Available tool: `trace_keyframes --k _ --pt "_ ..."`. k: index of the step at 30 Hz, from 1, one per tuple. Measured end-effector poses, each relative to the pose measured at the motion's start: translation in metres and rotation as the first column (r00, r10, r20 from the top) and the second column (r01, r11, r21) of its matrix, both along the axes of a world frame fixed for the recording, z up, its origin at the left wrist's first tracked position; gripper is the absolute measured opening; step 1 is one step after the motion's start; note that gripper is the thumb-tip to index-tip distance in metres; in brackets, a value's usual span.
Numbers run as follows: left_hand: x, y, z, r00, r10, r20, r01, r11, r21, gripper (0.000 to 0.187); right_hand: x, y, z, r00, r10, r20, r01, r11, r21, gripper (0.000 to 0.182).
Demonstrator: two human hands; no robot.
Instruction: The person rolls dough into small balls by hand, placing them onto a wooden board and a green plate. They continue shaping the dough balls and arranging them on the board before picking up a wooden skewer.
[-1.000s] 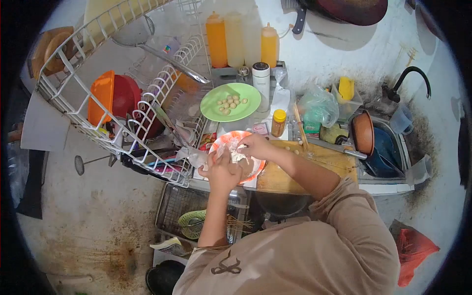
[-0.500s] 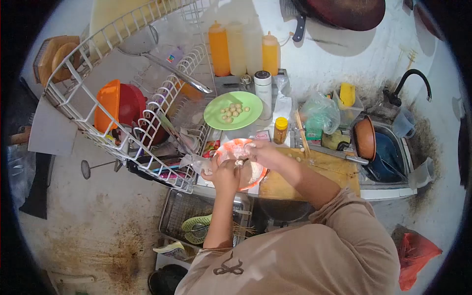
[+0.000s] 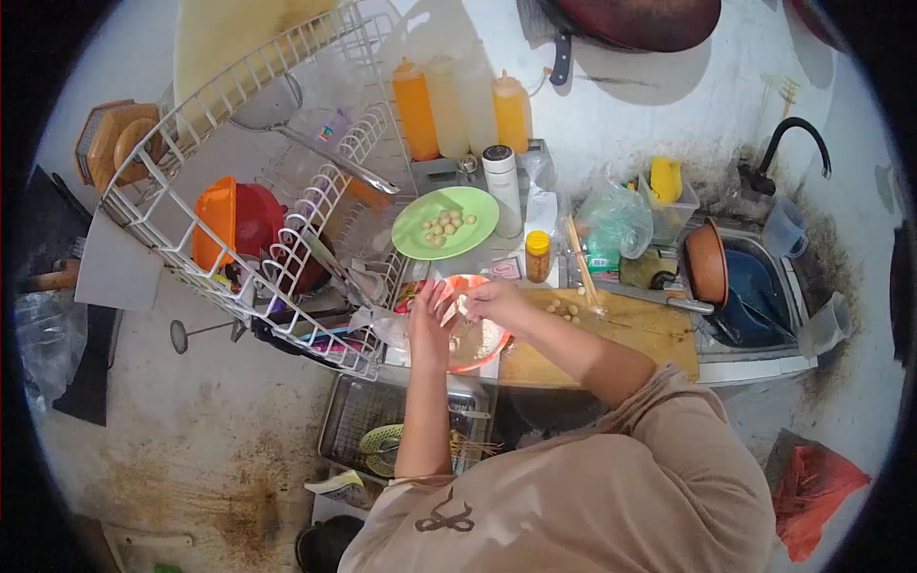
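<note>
Over an orange-rimmed bowl (image 3: 490,346) with white flour in it, both of my hands are at work. My left hand (image 3: 432,320) is at the bowl's left side, its fingers stretched and apart. My right hand (image 3: 499,304) is closed in a pinch on a small white lump of dough (image 3: 463,307), just beside the left fingers. Behind the bowl stands a green plate (image 3: 411,234) bearing several small round dough balls (image 3: 439,227). More little balls (image 3: 564,310) lie on the wooden cutting board (image 3: 630,336), near my right forearm.
A white wire dish rack (image 3: 277,296) stands at the left. Behind the bowl are a yellow-capped jar (image 3: 538,258), a white thermos (image 3: 502,191) and squeeze bottles (image 3: 415,110). A knife (image 3: 669,299) lies along the board's back edge, beside the sink (image 3: 764,344).
My left hand has opened from a closed grasp near the right hand, its fingers now stretched upward. The right hand keeps pinching white dough. The view has shifted slightly.
</note>
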State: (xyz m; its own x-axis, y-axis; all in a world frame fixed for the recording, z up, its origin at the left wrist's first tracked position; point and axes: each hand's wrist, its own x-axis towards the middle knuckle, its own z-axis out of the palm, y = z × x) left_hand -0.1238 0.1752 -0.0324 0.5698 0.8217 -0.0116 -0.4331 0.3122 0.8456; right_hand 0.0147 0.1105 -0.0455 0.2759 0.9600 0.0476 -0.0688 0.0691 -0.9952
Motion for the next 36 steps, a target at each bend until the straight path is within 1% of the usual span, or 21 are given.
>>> trace_keyframes --k 1,2,4,5,7,8,9,11,12,15,17,18,19,21,24,27,30,31,34,35,36 --pt "0.002 -0.002 0.002 0.996 -0.041 0.083 0.052 0.989 -0.135 0.064 -0.012 -0.003 0.011 0.989 -0.120 0.087 0.122 0.992 -0.015 0.008" --pt "0.004 -0.001 -0.001 0.976 -0.089 0.200 0.132 0.968 -0.212 0.064 -0.019 -0.004 0.011 0.959 -0.143 0.246 0.133 0.989 0.056 0.009" --pt "0.008 0.000 0.001 0.889 -0.147 0.435 0.307 0.894 -0.326 0.065 -0.028 -0.004 0.011 0.820 -0.209 0.533 0.117 0.972 0.202 0.015" --pt "0.014 -0.005 0.001 0.874 -0.103 0.475 0.311 0.869 -0.384 0.066 -0.027 0.000 0.005 0.685 -0.114 0.720 -0.004 0.987 0.160 0.021" --pt "0.018 0.000 -0.005 0.938 -0.010 0.348 0.154 0.909 -0.388 0.069 -0.034 0.049 -0.078 0.728 -0.220 0.649 -0.043 0.931 0.363 0.024" --pt "0.019 0.002 -0.006 0.958 0.040 0.283 0.074 0.921 -0.382 0.070 -0.039 0.032 -0.056 0.743 -0.121 0.658 -0.088 0.957 0.275 0.029" --pt "0.020 0.001 -0.002 0.958 0.057 0.280 0.056 0.924 -0.379 0.072 -0.045 0.012 -0.030 0.751 -0.023 0.660 -0.132 0.974 0.184 0.035" --pt "0.020 -0.005 0.006 0.957 0.091 0.276 0.021 0.925 -0.379 0.075 -0.050 -0.010 0.006 0.792 -0.009 0.610 -0.081 0.990 0.119 0.035" --pt "0.020 -0.008 0.003 0.959 0.046 0.279 0.059 0.933 -0.355 0.076 -0.050 -0.015 0.013 0.812 -0.002 0.584 -0.058 0.995 0.083 0.035" --pt "0.024 -0.007 -0.009 0.937 -0.102 0.334 0.206 0.933 -0.294 0.082 -0.036 -0.008 0.036 0.703 0.089 0.706 -0.074 0.996 -0.052 0.029" --pt "0.022 0.007 -0.028 0.923 -0.141 0.358 0.257 0.918 -0.301 0.081 -0.024 -0.002 0.050 0.618 0.152 0.771 -0.066 0.988 -0.143 0.029" --pt "0.022 0.015 -0.040 0.915 -0.159 0.372 0.283 0.909 -0.306 0.080 -0.023 -0.004 0.055 0.566 0.117 0.816 -0.056 0.993 -0.103 0.030" --pt "0.026 0.025 -0.055 0.910 -0.109 0.399 0.251 0.912 -0.324 0.079 -0.021 -0.006 0.059 0.511 0.077 0.856 -0.045 0.997 -0.063 0.031" --pt "0.030 0.040 -0.069 0.894 -0.005 0.448 0.185 0.915 -0.358 0.076 -0.020 -0.010 0.067 0.379 -0.163 0.911 -0.057 0.978 0.198 0.037" --pt "0.025 0.044 -0.062 0.816 0.073 0.574 0.199 0.896 -0.396 0.064 -0.011 0.002 0.050 0.626 -0.180 0.759 -0.143 0.930 0.338 0.042" --pt "0.031 0.004 -0.036 0.929 0.085 0.360 -0.052 0.993 -0.102 0.061 -0.031 -0.001 0.036 0.530 -0.266 0.805 -0.197 0.885 0.422 0.050" --pt "0.039 -0.008 -0.028 0.752 -0.034 0.658 0.269 0.928 -0.259 0.056 -0.038 0.010 0.011 0.448 -0.191 0.873 -0.222 0.922 0.316 0.054" --pt "0.037 0.002 -0.033 0.849 0.090 0.521 0.110 0.934 -0.339 0.060 -0.047 0.019 0.006 0.516 -0.296 0.804 -0.147 0.894 0.424 0.049" --pt "0.028 0.013 -0.046 0.882 0.010 0.471 0.119 0.963 -0.243 0.066 -0.041 0.013 0.020 0.714 0.002 0.700 -0.138 0.981 0.138 0.043" --pt "0.025 0.009 -0.042 0.906 -0.067 0.419 0.169 0.962 -0.213 0.069 -0.045 0.029 -0.002 0.834 -0.150 0.531 -0.023 0.952 0.304 0.037" --pt "0.021 0.002 -0.035 0.919 -0.145 0.365 0.225 0.957 -0.185 0.071 -0.047 0.036 -0.009 0.858 -0.234 0.456 0.024 0.907 0.421 0.040"
